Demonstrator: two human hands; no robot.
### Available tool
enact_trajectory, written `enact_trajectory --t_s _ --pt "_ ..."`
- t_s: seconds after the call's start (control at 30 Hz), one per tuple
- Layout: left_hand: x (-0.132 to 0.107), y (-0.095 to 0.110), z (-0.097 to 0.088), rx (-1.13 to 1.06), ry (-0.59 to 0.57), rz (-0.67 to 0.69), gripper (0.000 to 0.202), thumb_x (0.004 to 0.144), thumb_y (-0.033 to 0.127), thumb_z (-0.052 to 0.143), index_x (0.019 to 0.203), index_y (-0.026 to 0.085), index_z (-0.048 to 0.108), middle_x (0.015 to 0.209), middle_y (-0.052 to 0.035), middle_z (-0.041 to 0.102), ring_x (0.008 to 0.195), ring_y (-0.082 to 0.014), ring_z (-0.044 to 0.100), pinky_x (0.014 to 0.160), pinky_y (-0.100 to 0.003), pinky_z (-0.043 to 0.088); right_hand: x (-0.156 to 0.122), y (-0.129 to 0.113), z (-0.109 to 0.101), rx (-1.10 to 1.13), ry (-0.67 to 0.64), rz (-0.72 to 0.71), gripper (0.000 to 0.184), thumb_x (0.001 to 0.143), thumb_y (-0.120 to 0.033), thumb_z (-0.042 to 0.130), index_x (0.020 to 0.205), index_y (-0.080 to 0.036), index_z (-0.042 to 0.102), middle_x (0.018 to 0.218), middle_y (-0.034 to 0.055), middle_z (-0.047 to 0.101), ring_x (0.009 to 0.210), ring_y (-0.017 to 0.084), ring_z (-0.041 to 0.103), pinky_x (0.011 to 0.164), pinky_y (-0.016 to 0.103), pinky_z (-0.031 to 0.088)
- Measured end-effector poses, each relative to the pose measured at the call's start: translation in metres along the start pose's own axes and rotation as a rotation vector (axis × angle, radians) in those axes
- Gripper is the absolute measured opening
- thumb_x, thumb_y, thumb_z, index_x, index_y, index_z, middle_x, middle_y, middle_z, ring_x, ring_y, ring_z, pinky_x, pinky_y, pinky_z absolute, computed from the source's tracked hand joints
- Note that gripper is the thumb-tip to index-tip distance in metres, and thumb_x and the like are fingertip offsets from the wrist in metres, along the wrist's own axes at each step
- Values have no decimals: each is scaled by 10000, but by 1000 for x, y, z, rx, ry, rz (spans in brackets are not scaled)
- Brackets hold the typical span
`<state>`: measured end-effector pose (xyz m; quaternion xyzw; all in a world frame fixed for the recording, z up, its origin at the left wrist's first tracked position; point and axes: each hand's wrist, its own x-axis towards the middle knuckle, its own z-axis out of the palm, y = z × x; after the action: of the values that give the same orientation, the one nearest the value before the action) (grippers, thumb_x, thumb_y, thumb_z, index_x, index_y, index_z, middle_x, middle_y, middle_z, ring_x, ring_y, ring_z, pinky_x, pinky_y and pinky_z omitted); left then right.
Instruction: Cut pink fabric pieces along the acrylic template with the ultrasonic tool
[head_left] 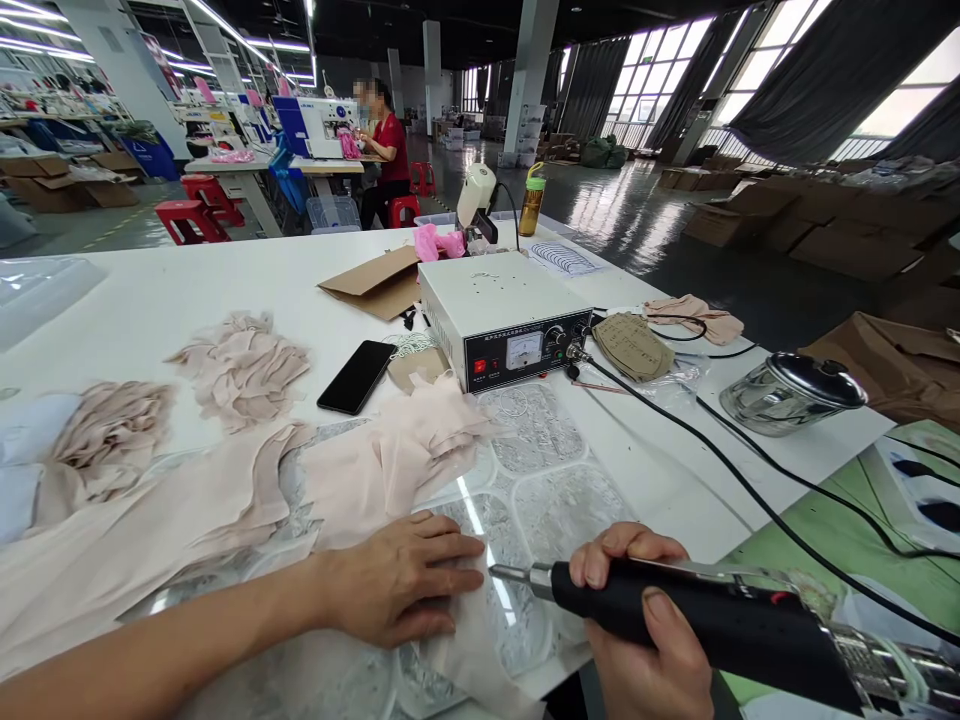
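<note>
My left hand (401, 585) lies flat, fingers together, pressing a pale pink fabric piece (465, 650) onto a clear patterned mat (555, 500). My right hand (645, 640) grips a black handheld welding tool (705, 615); its metal tip (514, 574) points left, almost touching my left fingertips over the fabric. A black cable (720, 465) runs from the tool to the white control box (499, 315) with a dial and meter. More pink fabric pieces (390, 455) are stacked just beyond my left hand.
Piles of pink fabric (240, 365) lie at left. A black phone (357, 376), cardboard (375, 282), a steel pot with lid (791, 392), a bottle (532, 200) and a beige mask (634, 345) sit on the white table (150, 300). A person in red (388, 150) works at a far sewing machine.
</note>
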<state>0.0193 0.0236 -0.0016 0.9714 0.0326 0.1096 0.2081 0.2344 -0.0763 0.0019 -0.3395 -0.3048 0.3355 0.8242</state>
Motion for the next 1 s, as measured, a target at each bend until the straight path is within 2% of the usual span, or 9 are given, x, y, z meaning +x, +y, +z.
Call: enact_trajectory --t_s 0.2,0.63,0.87,1.0 --pt "0 1 0 3 32 9 384 985 421 433 1236 161 564 1300 -136 580 1076 -284 559 944 -403 452 -2 4 4 -12 -33 4 100 807 -281 542 874 -211 567 788 -8 495 563 108 551 517 295 506" --pt "0 -1 1 30 17 14 382 988 405 423 1241 155 565 1316 -133 571 1075 -283 543 943 -404 449 0 5 4 -54 -148 -27 59 837 -266 549 857 -211 542 786 -12 501 588 107 554 538 294 519" --pt "4 -7 -2 46 -48 -2 362 976 408 452 1230 188 586 1311 -109 575 1079 -282 537 952 -416 446 1 -1 0 -18 -52 -39 93 795 -279 550 848 -204 561 765 -12 497 556 100 536 513 278 489" --pt "4 -5 -2 50 -44 -6 382 976 425 452 1248 187 576 1318 -114 569 1096 -289 531 962 -425 440 -6 -5 -2 -7 -35 -7 99 796 -295 550 843 -209 568 759 -10 497 543 104 530 498 282 480"
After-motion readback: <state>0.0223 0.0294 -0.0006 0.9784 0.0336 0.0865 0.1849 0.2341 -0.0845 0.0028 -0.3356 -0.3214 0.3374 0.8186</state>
